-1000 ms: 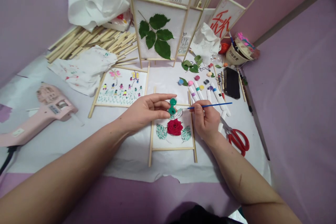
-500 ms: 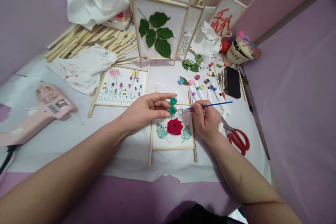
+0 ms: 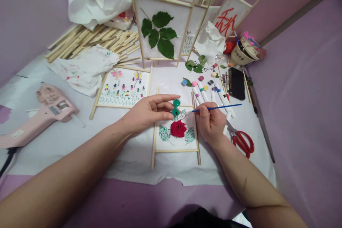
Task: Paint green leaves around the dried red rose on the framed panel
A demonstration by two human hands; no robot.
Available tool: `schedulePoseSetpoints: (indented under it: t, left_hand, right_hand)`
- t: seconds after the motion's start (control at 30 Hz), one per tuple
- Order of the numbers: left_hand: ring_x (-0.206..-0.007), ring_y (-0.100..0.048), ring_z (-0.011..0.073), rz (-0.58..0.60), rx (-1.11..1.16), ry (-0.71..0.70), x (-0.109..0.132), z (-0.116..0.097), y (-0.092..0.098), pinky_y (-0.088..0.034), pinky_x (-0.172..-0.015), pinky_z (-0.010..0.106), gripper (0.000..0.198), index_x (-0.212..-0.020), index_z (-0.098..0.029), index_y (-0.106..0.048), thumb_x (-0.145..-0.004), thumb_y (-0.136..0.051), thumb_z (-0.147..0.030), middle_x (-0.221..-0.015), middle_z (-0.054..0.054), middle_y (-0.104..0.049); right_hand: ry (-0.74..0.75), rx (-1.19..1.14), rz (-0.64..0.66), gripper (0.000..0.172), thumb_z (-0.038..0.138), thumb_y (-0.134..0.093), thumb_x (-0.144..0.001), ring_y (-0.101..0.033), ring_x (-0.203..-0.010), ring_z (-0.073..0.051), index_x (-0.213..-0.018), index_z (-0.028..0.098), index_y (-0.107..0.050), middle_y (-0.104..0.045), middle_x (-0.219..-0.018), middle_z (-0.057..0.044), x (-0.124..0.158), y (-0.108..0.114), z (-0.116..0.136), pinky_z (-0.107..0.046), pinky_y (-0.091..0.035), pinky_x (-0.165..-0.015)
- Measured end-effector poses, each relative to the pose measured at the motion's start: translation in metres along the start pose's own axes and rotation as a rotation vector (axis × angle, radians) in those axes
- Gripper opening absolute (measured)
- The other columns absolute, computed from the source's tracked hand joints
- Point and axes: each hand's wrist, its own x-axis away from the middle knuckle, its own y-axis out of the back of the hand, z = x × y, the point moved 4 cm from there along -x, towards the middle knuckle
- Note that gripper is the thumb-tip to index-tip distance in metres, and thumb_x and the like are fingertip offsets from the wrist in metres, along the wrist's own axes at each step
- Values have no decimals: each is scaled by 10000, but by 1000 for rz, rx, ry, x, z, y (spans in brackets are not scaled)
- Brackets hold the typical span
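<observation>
Between its fingertips and thumb, my left hand (image 3: 153, 110) holds a small open pot of green paint (image 3: 175, 111), its round lid (image 3: 176, 103) flipped up. My right hand (image 3: 212, 119) is closed round a thin blue paintbrush (image 3: 224, 106), whose tip points left, a little apart from the pot. Below both hands lies a small stick-framed picture (image 3: 176, 145) on white sheet. A red rose (image 3: 178, 128) sits at its middle, with green-dabbed leaf drawings (image 3: 164, 133) around it. The top leaf, under the pot, is partly outlined only and partly hidden.
At the left lies a pink glue gun (image 3: 57, 107), near a framed drawing (image 3: 123, 87) and bamboo sticks (image 3: 93, 41). To the right are red-handled scissors (image 3: 243, 143), white markers (image 3: 221, 94), several paint pots and a phone (image 3: 236, 83). A leaf-decorated frame (image 3: 160, 28) stands behind.
My right hand has shifted slightly right with the paintbrush, drawing its tip farther from the paint pot. My left hand stays in place.
</observation>
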Motion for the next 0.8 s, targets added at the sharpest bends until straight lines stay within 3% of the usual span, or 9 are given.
schedulePoseSetpoints:
  t: [0.17,0.4,0.8]
  left_hand:
    - [-815,-653,101,9,20,5,0,0,0,-545,-834,259,525,-1161,-295,-823,-667,-911,-141,-901,-18,-726]
    - [-847,-670,145,-8,-9,2,0,-1,1,-563,-885,330,562,-1192,-265,-811,-649,-910,-161,-919,8,-735]
    - [-829,-658,133,1,21,3,-1,-2,0,-549,-872,313,545,-1164,-269,-823,-642,-918,-147,-897,-3,-729]
  right_hand:
    - [-29,-19,57,230,324,-476,-1053,-697,-692,-170,-907,236,-630,-733,-772,-15,-1,-3,0,-320,-523,-647]
    - [-37,19,73,233,333,-469,-1053,-687,-708,-178,-906,240,-624,-725,-771,-17,-3,-3,0,-335,-522,-674]
    - [-24,1,85,248,319,-449,-1059,-680,-704,-171,-905,233,-623,-721,-790,-21,-3,-4,1,-330,-511,-660]
